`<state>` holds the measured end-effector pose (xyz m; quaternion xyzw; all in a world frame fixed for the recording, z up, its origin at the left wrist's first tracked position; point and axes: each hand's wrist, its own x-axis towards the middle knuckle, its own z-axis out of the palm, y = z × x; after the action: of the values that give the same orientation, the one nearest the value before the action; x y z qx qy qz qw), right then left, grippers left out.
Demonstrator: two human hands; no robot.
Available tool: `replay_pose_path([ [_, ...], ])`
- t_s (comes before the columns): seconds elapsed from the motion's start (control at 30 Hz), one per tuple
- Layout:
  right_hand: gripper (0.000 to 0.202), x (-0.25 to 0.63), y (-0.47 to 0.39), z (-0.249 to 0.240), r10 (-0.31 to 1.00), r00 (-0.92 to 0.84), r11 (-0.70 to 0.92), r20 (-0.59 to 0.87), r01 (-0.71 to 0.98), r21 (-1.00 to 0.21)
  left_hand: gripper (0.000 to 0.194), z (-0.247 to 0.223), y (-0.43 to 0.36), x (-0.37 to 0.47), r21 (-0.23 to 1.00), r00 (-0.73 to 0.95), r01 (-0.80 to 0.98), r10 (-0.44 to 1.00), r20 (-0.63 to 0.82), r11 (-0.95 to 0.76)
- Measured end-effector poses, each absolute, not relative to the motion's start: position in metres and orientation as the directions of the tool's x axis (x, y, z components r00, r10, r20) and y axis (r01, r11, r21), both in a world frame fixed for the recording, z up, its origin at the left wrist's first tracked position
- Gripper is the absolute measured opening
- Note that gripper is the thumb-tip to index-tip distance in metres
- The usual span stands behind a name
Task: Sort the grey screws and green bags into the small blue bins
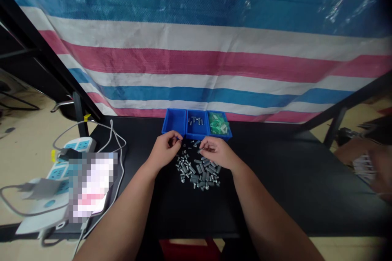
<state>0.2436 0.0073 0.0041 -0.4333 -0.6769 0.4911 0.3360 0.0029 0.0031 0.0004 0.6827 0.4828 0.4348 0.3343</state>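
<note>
A loose pile of small metal screws (183, 166) and grey cylindrical pieces (202, 177) lies on the black table between my forearms. My left hand (163, 149) is at the pile's far left edge, thumb and fingers pinched together; whatever they may hold is too small to name. At the far right of the pile, my right hand (218, 151) pinches a small grey metal piece (199, 151) between thumb and fingers. Just beyond both hands stand blue bins (185, 124) in a row. Several small metal pieces (196, 120) lie in the middle one; the right one holds green-and-white packets (218, 123).
White power strips (78, 144) with plugs and cables are at the left, beside a pixelated phone (93, 187). A striped plastic sheet (214, 65) hangs behind the black table (275, 179). Part of another person (364, 159) shows at the right edge.
</note>
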Motion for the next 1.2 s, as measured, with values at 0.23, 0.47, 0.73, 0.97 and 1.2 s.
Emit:
replay_pose_path([
  [0.23, 0.035, 0.239, 0.013, -0.003, 0.978, -0.135, 0.183, 0.156, 0.218, -0.959, 0.011, 0.002, 0.002, 0.003, 0.884, 0.150, 0.350, 0.950, 0.273, -0.309],
  [0.47, 0.028, 0.234, 0.005, -0.005, 0.949, -0.278, 0.316, 0.150, 0.811, -0.492, 0.010, 0.003, 0.002, 0.002, 0.886, 0.149, 0.350, 0.952, 0.267, -0.303],
  [0.73, 0.014, 0.225, -0.001, 0.004, 0.971, -0.233, 0.236, 0.047, 0.923, -0.305, 0.011, 0.002, 0.001, 0.003, 0.881, 0.155, 0.360, 0.951, 0.267, -0.306],
  [0.97, 0.005, 0.229, -0.007, 0.014, 0.892, -0.409, 0.452, 0.193, 0.812, -0.369, 0.010, -0.001, 0.002, 0.003, 0.876, 0.165, 0.368, 0.949, 0.268, -0.311],
  [1.2, 0.003, 0.240, -0.003, 0.016, 0.874, -0.460, 0.387, 0.154, 0.469, -0.794, 0.010, -0.001, 0.003, 0.003, 0.870, 0.173, 0.384, 0.949, 0.262, -0.310],
])
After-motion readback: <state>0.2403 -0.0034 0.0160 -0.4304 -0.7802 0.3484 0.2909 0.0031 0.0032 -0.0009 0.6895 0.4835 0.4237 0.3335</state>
